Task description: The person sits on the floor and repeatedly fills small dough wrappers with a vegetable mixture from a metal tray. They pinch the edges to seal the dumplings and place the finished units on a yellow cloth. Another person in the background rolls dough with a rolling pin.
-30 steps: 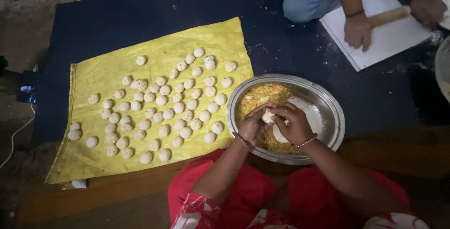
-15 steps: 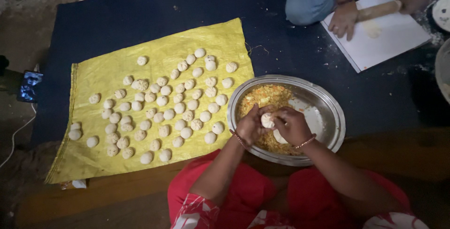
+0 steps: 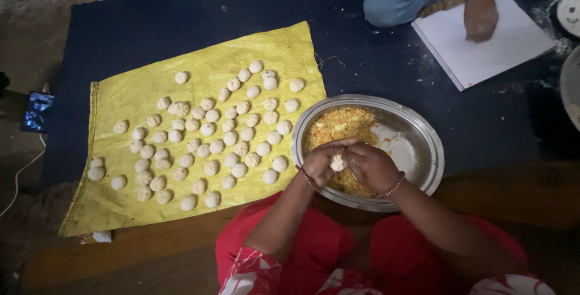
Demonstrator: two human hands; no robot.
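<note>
My left hand and my right hand meet over a round steel bowl and both pinch one small white dumpling between the fingertips. The bowl holds orange-yellow chopped filling on its left side; its right side is bare metal. To the left of the bowl lies a yellow cloth covered with several finished white dumplings in loose rows. I wear bangles on both wrists and red clothing.
Everything rests on a dark blue mat. At the top right another person's hand presses on a white board, a rolling pin beside it. A phone lies at the left edge.
My hands stay over the bowl, working the same dumpling. The other person's hand has moved left across the white board, and the view has shifted slightly.
</note>
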